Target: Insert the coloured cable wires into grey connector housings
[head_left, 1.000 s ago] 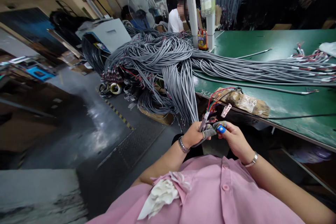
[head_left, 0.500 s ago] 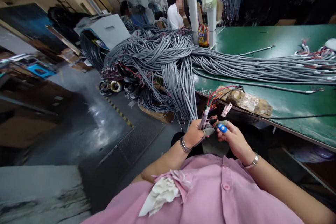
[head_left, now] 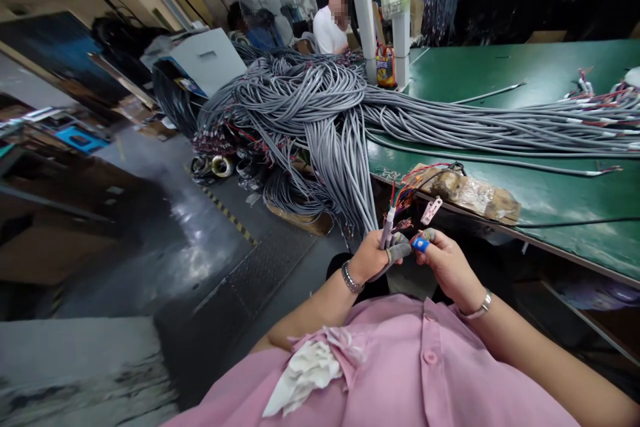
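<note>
Closed around several grey cables [head_left: 386,232], my left hand [head_left: 371,256] keeps their stripped ends pointing up. Thin coloured wires [head_left: 396,199], among them red, green and orange ones, fan out of the top. My right hand [head_left: 440,256] is pinched at the tips, close beside the left thumb, on thin wires that mostly hide behind the fingers. A blue wrap [head_left: 420,244] covers part of its thumb, and grey finger covers show on both hands. Just beyond the hands, at the table edge, hangs a small pink tag-like piece [head_left: 431,211].
A large heap of grey cables [head_left: 300,90] spills over the green table [head_left: 500,73] and down its near left side. A taped block [head_left: 465,193] lies along the front edge. White posts [head_left: 363,13] rise behind; a person in white [head_left: 329,30] sits beyond.
The coloured wires above my left hand look fewer and less spread. My right fingertips have moved slightly left, toward the left thumb. The view has shifted a little.
</note>
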### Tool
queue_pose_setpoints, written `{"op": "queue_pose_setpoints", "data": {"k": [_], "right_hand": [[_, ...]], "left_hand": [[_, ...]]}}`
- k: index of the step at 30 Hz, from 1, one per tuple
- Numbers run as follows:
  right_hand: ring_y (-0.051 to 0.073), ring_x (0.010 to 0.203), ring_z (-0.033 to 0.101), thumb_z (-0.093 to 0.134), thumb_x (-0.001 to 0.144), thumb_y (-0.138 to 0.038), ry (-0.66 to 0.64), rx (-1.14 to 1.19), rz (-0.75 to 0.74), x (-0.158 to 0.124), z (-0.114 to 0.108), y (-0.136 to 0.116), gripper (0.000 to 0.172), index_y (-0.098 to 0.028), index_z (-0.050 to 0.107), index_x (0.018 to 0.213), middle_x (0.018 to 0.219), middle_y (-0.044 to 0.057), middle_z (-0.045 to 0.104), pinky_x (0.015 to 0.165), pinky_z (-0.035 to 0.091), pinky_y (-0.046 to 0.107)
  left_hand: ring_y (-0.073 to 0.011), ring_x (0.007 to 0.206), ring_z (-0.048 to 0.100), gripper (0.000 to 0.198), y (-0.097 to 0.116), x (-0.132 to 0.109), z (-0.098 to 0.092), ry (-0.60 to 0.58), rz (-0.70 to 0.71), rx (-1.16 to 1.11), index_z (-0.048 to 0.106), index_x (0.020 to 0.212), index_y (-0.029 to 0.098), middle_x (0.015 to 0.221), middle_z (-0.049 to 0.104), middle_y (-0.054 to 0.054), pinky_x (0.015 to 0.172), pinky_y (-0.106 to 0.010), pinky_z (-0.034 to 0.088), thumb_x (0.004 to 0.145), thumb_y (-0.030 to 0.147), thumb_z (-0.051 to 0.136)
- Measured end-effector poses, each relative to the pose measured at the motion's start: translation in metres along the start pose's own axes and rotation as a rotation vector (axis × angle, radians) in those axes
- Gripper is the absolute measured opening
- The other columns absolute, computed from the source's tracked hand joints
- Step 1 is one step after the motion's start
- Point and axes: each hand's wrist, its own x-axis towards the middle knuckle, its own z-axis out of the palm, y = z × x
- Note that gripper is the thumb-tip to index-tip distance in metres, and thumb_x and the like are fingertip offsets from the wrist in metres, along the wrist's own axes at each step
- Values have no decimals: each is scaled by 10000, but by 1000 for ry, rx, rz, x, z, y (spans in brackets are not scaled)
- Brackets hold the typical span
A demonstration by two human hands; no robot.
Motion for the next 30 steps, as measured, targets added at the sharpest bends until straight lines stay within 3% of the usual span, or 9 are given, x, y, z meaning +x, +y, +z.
{"op": "queue_pose_setpoints", "data": {"k": [5, 11, 15, 19, 27, 30], "right_hand": [[112, 559, 441, 782, 657, -321, 5, -143, -41, 9, 2, 2, 244, -181, 582, 649, 604, -21, 561, 527, 330, 248], [100, 524, 381, 702, 779, -418, 66, -44, -31, 9, -4, 11, 298, -197, 538, 666, 545, -48, 467, 520, 313, 248], [99, 561, 413, 655, 824, -442, 25, 85, 37, 3, -5, 8, 264, -200, 572, 760, 640, -35, 496, 557, 373, 251], [105, 601, 458, 719, 771, -391, -71, -36, 15, 5, -1, -3, 264, -193, 639, 925, 763, -2, 586, 565, 389, 252], [125, 592, 515, 669, 742, -274, -81, -165, 25, 8, -1, -8, 128, -182, 626, 820, 704, -3, 630, 541, 372, 256], [123, 587, 492, 633, 732, -246, -87, -148, 38, 4, -4, -8, 81, -186, 624, 786, 678, -12, 614, 539, 366, 255]], "left_hand": [[-88, 575, 474, 304, 0, 1, 4, -85, 20, 121, 639, 716, 109, 630, 567, 14, 559, -212, 367, 675, 374, 783], [-80, 501, 465, 341, 8, 0, 4, 106, -14, -106, 601, 600, 114, 547, 571, -8, 525, -221, 354, 752, 395, 720], [-84, 494, 493, 332, 11, 0, 2, 156, -23, -211, 614, 606, 116, 557, 599, -22, 530, -225, 366, 742, 395, 733], [-91, 508, 497, 364, 9, -1, 2, 103, -5, -143, 633, 604, 109, 547, 596, -31, 525, -223, 362, 755, 430, 713], [-114, 563, 540, 314, 6, -2, 1, -28, -43, 77, 644, 685, 106, 625, 633, -40, 535, -223, 396, 711, 399, 753], [-106, 539, 522, 307, 9, -3, 3, -20, -45, 80, 626, 648, 110, 592, 620, -31, 525, -223, 382, 717, 383, 749]]}}
